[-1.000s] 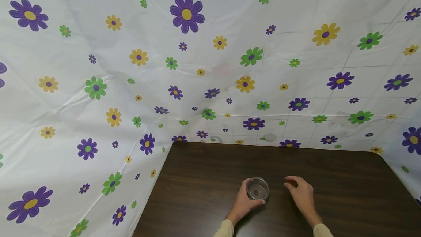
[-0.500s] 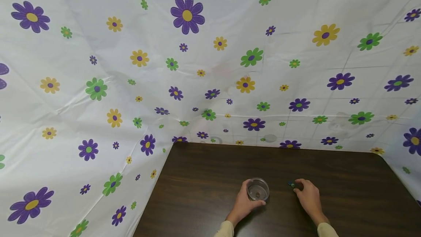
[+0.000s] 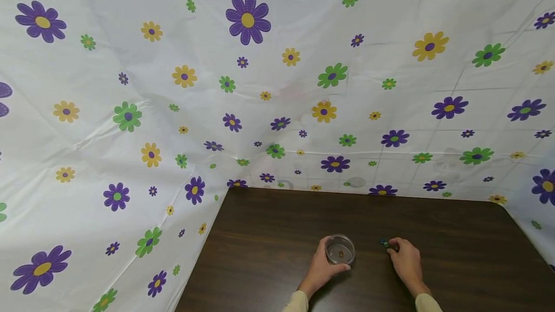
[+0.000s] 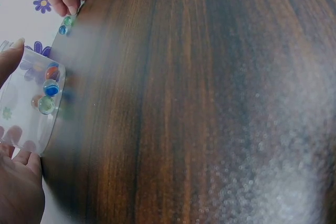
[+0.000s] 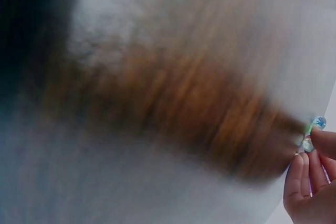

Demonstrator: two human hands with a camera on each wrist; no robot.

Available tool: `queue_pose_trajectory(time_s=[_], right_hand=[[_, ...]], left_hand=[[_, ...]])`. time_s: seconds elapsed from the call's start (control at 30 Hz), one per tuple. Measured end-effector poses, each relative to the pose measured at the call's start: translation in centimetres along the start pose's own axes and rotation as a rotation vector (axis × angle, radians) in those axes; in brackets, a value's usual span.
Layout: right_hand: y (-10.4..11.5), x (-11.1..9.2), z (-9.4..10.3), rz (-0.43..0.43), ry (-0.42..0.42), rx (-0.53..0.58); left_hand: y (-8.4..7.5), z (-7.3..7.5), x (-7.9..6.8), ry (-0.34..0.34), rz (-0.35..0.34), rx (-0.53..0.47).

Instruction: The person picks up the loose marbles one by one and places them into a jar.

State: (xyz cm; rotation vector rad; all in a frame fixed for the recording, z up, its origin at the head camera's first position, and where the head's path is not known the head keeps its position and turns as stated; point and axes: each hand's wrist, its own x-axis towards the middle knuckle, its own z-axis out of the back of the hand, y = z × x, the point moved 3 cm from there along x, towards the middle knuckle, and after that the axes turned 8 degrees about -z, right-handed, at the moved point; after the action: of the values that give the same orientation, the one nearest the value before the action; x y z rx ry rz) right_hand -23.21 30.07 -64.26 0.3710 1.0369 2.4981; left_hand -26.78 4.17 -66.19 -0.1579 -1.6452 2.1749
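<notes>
My left hand (image 3: 320,269) grips a clear round jar (image 3: 331,260) by its side on the dark table, thumb and fingers on opposite walls. Several glass marbles (image 4: 51,88), orange, blue and green, lie on its bottom in the left wrist view. To the right, my right hand (image 3: 406,260) is down at the tabletop, thumb and fingertips pinching a clear marble (image 5: 308,145). Beside those fingertips are a blue marble (image 4: 63,29) and a green marble (image 4: 67,20), close together. The right wrist view also has a bluish marble (image 5: 318,123) just above the thumb.
The brown wood-grain table (image 3: 277,225) reaches back to a white sheet (image 3: 277,110) printed with purple, green and yellow flowers. That sheet also hangs along the table's left side. A gap of bare table lies between the jar and the right hand.
My right hand has drawn back to the right, uncovering the small marbles, and its fingertips have closed in beside them. The left hand and jar have stayed in place.
</notes>
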Motion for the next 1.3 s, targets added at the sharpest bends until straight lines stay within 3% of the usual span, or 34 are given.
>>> queue_pose_trajectory(time_s=[0.5,0.63,0.93,1.3], right_hand=[[0.3,-0.4,0.3,-0.028,-0.018,-0.022],[1.5,-0.8,0.3,-0.012,-0.025,0.021],[5.9,-1.8,-0.5,0.127,-0.114,0.176],[9.4,-3.0,-1.8,0.239,-0.075,0.261]], left_hand=[[0.6,0.1,0.0,0.002,0.007,-0.002],[0.6,0.1,0.0,0.003,0.007,-0.003],[0.4,0.1,0.0,0.002,-0.008,0.007],[0.5,0.0,0.1,0.024,-0.009,-0.005]])
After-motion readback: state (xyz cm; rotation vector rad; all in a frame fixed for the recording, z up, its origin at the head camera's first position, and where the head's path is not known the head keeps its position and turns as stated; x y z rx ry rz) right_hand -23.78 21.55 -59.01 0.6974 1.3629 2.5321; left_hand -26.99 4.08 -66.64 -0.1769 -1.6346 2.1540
